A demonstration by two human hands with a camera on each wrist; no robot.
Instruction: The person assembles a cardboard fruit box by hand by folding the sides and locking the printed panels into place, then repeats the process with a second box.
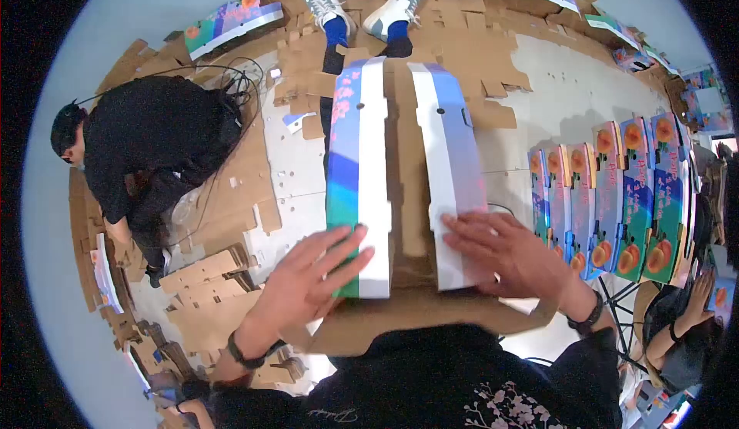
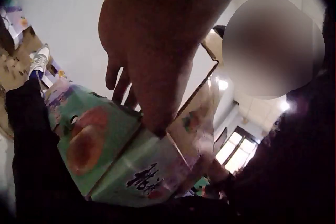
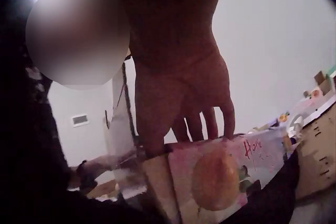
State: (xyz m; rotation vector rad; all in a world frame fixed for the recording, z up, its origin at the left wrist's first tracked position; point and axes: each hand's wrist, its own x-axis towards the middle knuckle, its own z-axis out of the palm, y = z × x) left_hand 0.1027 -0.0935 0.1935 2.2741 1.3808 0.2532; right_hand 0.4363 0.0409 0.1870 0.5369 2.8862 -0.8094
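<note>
A long printed cardboard box (image 1: 342, 167) lies across the person's lap, pointing toward the shoes. Its two white-edged top flaps (image 1: 375, 198) stand apart, with brown cardboard showing in the gap between them. At the near end, a plain brown flap (image 1: 431, 317) sticks out toward the dark shirt. The left hand (image 1: 312, 271) rests on the near left flap, its fingers spread and fairly straight. On the opposite side the right hand (image 1: 508, 252) lies over the near right flap, fingers extended. A fruit print (image 3: 215, 179) shows on the box wall below the right hand in the right wrist view.
Several printed boxes (image 1: 616, 198) stand in a row at the right. Another person (image 1: 162, 144) in black crouches at the left. Brown cardboard pieces (image 1: 208, 275) cover much of the floor. A further person's hand (image 1: 697, 306) shows at the right edge.
</note>
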